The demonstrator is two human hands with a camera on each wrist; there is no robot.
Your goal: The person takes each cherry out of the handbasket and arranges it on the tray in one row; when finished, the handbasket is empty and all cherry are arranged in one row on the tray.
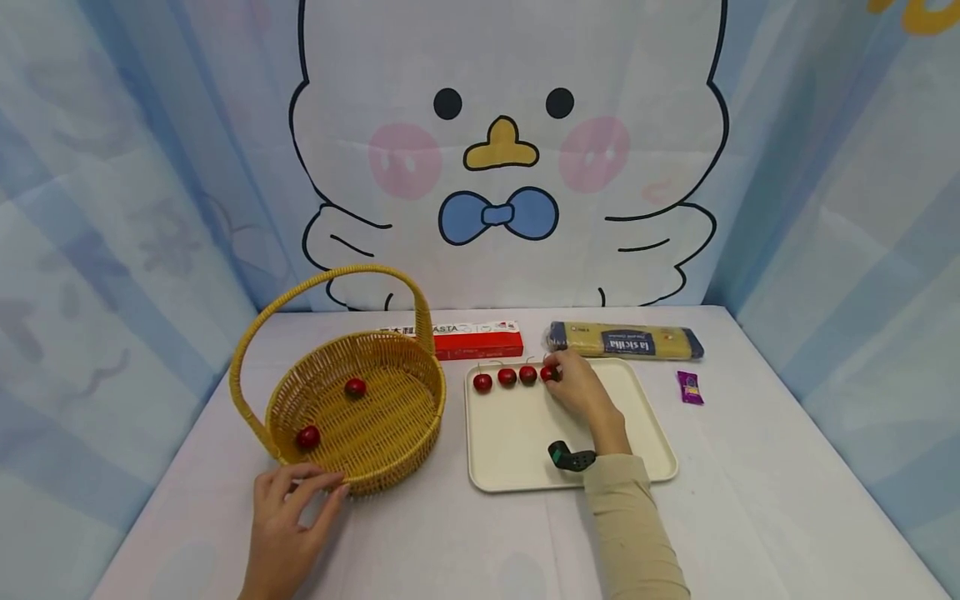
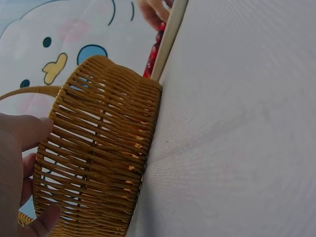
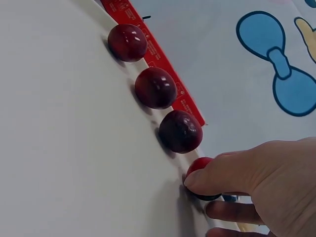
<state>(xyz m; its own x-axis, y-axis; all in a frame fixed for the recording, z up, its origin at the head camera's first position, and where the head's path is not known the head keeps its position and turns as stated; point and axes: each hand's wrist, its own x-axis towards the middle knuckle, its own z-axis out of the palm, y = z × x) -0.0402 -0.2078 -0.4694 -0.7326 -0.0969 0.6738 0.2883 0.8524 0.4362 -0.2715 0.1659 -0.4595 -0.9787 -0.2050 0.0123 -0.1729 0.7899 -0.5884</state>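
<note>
With thumb and fingers, my right hand point(image 1: 579, 387) pinches a dark red cherry point(image 3: 198, 170) at the tray's far edge. Three more cherries, among them a left one point(image 1: 482, 382), form a row beside it on the cream tray point(image 1: 517, 450); thin stems show on them. My left hand point(image 1: 288, 521) grips the near rim of a yellow wicker basket point(image 1: 397, 467), its thumb against the outer wall and some fingers behind the rim in the left wrist view. Inside the basket lie two cherries, one near the middle point(image 1: 355, 387) and one at the left point(image 1: 307, 437).
Behind the basket and tray lies a red and white pasta box point(image 1: 480, 342). A yellow pasta packet point(image 1: 626, 341) is behind the tray, and a small purple wrapped sweet point(image 1: 690, 387) to its right. The basket's tall handle point(image 1: 258, 329) arches up. A black device point(image 1: 572, 457) sits by the right wrist.
</note>
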